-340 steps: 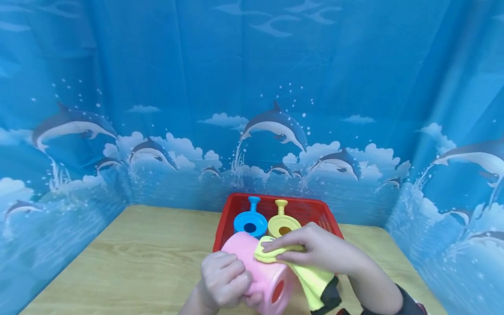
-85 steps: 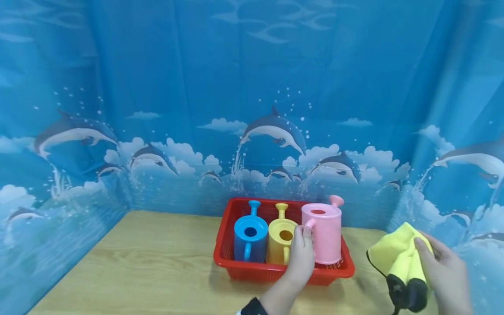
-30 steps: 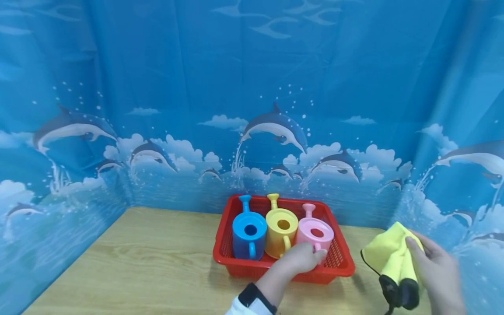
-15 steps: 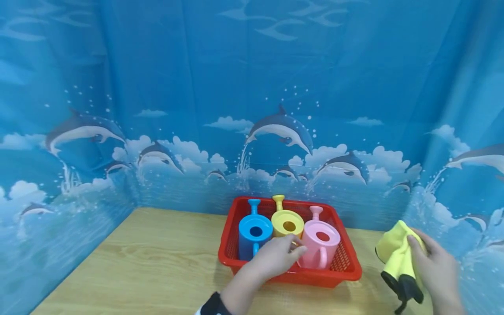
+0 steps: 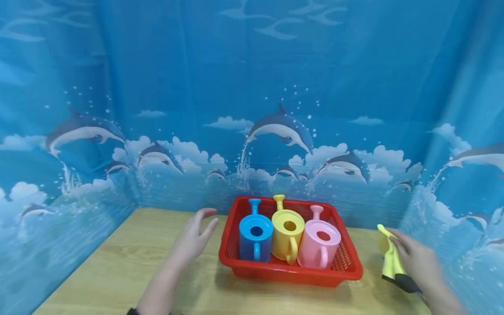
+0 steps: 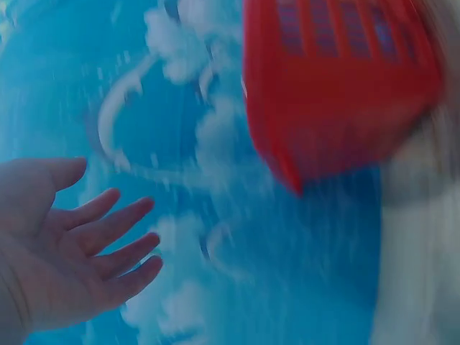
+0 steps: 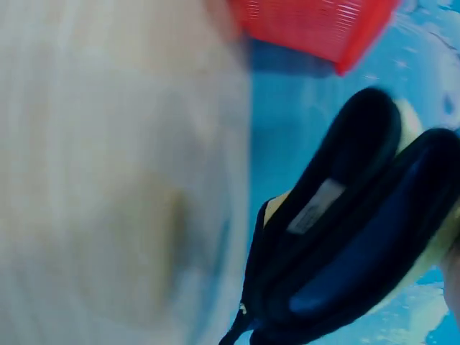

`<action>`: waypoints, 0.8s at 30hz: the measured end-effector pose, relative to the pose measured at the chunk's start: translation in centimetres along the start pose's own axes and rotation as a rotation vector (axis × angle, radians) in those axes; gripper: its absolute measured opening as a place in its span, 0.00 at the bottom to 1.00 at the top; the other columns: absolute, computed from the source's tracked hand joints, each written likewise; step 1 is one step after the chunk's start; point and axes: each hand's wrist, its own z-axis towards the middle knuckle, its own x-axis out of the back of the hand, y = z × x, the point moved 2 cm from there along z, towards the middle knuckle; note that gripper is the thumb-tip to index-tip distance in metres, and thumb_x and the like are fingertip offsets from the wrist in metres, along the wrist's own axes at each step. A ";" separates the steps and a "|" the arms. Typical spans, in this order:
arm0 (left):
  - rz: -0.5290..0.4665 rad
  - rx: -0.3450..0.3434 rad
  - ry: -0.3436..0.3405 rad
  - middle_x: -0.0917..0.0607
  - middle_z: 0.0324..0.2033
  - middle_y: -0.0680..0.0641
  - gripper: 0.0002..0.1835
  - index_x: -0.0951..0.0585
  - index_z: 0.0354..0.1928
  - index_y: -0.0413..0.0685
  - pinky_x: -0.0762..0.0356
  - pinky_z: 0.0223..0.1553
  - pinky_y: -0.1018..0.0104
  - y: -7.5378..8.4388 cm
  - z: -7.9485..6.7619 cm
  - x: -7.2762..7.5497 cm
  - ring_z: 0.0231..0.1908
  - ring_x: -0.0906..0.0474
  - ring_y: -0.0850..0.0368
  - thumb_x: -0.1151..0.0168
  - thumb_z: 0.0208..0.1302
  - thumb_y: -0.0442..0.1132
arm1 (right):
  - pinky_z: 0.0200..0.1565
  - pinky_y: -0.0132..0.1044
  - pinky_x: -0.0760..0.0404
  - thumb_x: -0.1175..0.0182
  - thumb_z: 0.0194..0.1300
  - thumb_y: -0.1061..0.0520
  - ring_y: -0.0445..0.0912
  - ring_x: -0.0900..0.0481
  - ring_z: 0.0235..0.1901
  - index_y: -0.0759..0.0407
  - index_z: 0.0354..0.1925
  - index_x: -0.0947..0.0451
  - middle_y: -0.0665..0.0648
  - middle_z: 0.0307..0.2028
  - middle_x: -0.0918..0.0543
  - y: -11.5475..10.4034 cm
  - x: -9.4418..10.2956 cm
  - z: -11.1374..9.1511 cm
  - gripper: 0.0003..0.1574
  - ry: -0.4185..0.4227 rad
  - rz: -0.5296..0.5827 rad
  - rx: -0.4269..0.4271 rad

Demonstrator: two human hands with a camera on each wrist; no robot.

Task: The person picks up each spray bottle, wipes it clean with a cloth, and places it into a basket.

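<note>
A red plastic basket [image 5: 291,276] holds three toy watering cans standing side by side: blue [image 5: 264,249], yellow [image 5: 284,251] and pink [image 5: 310,251]. Their spouts point to the back and their handles to the front. Left of the basket, my left hand [image 5: 190,240] is in the air, fingers loosely spread; in the left wrist view its palm shows bare. My right hand [image 5: 421,262], to the right of the basket, grips a folded yellow cloth [image 5: 390,262] with black trim. The right wrist view shows the cloth's black ends [image 7: 338,237], a small white label and a cord.
The light wooden table [image 5: 118,271] carries the basket near its back edge. Blue curtains [image 5: 197,109] printed with dolphins and clouds enclose the table at the back and on both sides.
My left hand let go of the pink watering can, which it had lowered into the basket, and moved left past the basket. My right hand keeps the cloth and has turned it.
</note>
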 end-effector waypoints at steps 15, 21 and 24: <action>0.021 0.124 0.102 0.41 0.65 0.34 0.28 0.41 0.64 0.46 0.50 0.61 0.38 -5.4 -1.1 2.4 0.63 0.48 0.36 0.58 0.69 0.54 | 0.41 0.56 0.25 0.42 0.61 0.50 0.60 0.24 0.44 0.61 0.53 0.28 0.66 0.46 0.21 -0.4 -5.2 -2.4 0.25 -0.610 0.111 0.028; 0.020 0.124 0.146 0.42 0.65 0.34 0.29 0.42 0.65 0.46 0.51 0.61 0.37 -5.7 -1.5 3.5 0.63 0.49 0.36 0.59 0.70 0.54 | 0.42 0.58 0.27 0.45 0.63 0.46 0.64 0.26 0.46 0.61 0.56 0.30 0.72 0.50 0.25 -0.5 -3.4 -1.6 0.29 -0.664 0.113 -0.021; 0.039 0.085 0.190 0.40 0.64 0.33 0.27 0.41 0.64 0.44 0.51 0.61 0.37 -5.8 -1.7 3.3 0.63 0.48 0.36 0.57 0.70 0.51 | 0.42 0.62 0.30 0.55 0.68 0.40 0.71 0.32 0.48 0.65 0.61 0.38 0.79 0.55 0.34 -0.6 -1.1 -0.8 0.36 -0.581 0.082 -0.105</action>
